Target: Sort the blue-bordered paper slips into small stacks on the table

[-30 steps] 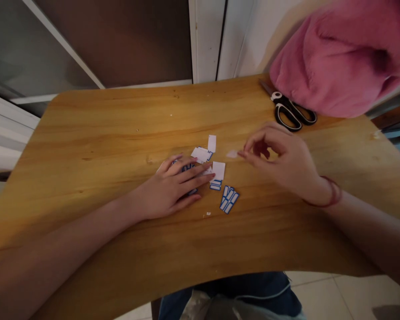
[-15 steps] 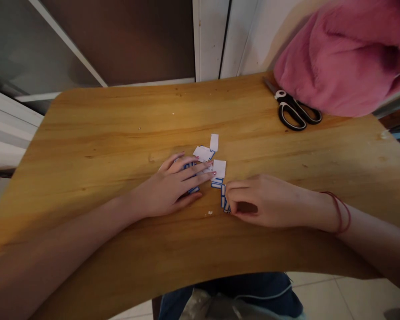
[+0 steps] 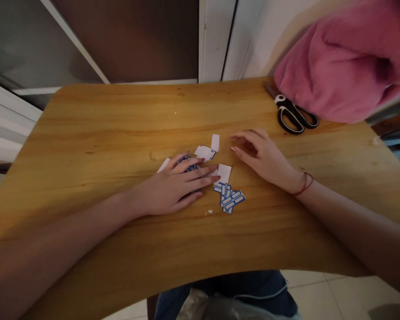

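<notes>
Several small paper pieces, some plain white and some printed with blue-outlined blocks, lie loosely in the middle of the table. My left hand (image 3: 180,184) rests flat on part of the pile, fingers spread, partly hiding the pieces beneath. Right of its fingertips is a white paper piece (image 3: 224,173), and below that sit overlapping blue-printed paper pieces (image 3: 231,198). Farther back lie another white piece (image 3: 215,142) and a small white cluster (image 3: 204,152). My right hand (image 3: 262,155) hovers to the right of the papers with fingers apart and bent, holding nothing that I can see.
Black-handled scissors (image 3: 291,113) lie at the back right of the wooden table (image 3: 120,120), against a pink plush cloth (image 3: 333,71). Tiny paper scraps (image 3: 210,211) dot the tabletop. A framed panel (image 3: 130,40) stands behind the table's far edge.
My right hand has let go of the blue-printed pieces and moved up and away, its fingers opening. Those pieces now show in full. My left hand stays on the pile.
</notes>
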`<state>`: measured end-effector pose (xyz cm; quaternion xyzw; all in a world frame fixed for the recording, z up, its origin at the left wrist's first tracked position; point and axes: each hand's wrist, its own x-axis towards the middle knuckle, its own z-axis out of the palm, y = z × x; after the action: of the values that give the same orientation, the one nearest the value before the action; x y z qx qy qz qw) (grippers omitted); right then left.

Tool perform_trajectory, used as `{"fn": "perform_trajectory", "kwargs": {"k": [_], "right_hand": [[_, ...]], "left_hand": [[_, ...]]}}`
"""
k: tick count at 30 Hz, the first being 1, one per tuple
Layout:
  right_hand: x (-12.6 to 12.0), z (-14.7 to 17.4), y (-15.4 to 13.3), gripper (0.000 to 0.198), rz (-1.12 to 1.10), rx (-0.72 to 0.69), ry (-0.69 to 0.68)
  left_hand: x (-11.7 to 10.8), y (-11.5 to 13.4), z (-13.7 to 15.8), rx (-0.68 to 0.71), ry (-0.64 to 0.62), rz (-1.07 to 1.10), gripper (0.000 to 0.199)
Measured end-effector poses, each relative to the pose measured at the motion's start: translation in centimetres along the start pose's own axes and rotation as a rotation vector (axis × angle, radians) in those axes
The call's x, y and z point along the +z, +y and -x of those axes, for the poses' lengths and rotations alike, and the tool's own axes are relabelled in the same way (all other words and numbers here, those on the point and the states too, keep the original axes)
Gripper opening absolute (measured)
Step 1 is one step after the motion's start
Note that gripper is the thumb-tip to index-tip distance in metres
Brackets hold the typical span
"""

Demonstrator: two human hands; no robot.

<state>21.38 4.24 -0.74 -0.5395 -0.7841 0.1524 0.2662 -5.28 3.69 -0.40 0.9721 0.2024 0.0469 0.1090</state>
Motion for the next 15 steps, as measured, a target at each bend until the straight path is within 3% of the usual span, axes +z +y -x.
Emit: {"fn": "perform_trajectory", "kwargs": {"k": [3, 6, 15], "right_hand": [[1.0, -0.4, 0.2, 0.041, 0.211, -0.003, 0.03], [1.6, -0.8, -0.2, 0.047, 0.286, 0.002, -0.006], [2.6, -2.9, -0.5, 0.024, 0.137, 0.072, 0.095]], "left_hand": [[-0.1, 0.1, -0.1, 0.033, -0.004, 0.0, 0.048], [0.0, 0.2, -0.1, 0.034, -0.004, -0.011, 0.047], [0.0, 0.3, -0.1, -0.014, -0.003, -0.049, 0.046]]}}
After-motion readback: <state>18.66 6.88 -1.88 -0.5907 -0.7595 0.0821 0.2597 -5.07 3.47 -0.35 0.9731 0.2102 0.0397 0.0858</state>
